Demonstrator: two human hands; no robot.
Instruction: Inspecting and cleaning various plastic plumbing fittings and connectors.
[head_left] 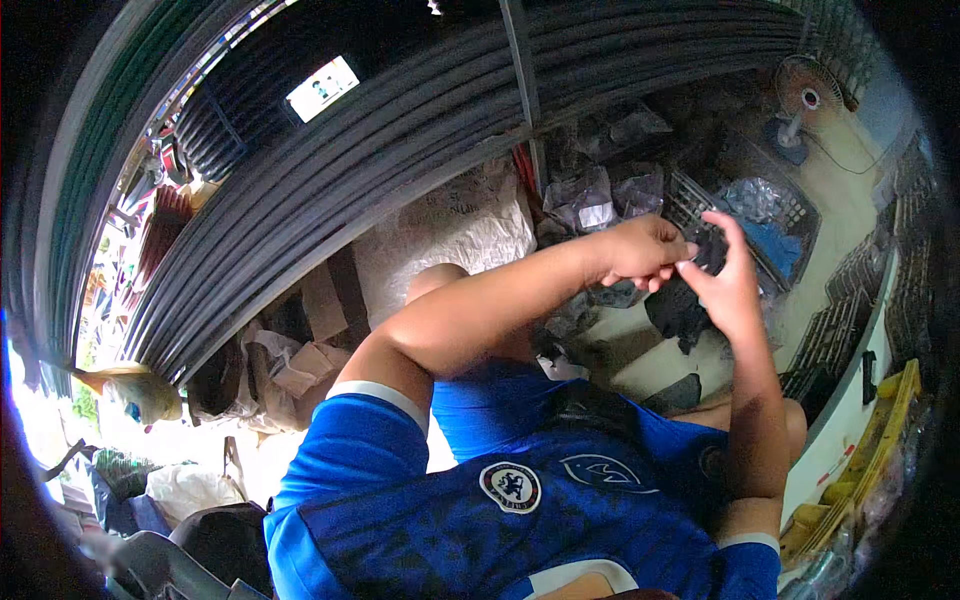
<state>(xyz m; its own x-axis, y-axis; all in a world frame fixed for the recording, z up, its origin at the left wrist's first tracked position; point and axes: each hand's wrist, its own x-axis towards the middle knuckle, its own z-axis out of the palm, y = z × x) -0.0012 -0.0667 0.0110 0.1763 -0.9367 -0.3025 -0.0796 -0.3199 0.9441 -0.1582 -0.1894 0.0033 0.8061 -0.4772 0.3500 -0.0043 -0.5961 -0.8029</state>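
Both my hands meet at the right of the view, in front of my knees. My left hand has its thumb and fingers pinched together; what sits between the tips is too small to make out. My right hand curls its thumb and index finger around a dark, lumpy black piece, and its thumb tip nearly touches the left fingertips. Just below the hands is a ragged black clump; whether it joins the held piece I cannot tell.
Beyond my hands stands a dark plastic crate with clear bags and something blue. Clear plastic bags lie left of it. A fan stands far right. A pale sack leans by the corrugated wall. A yellow frame lies right.
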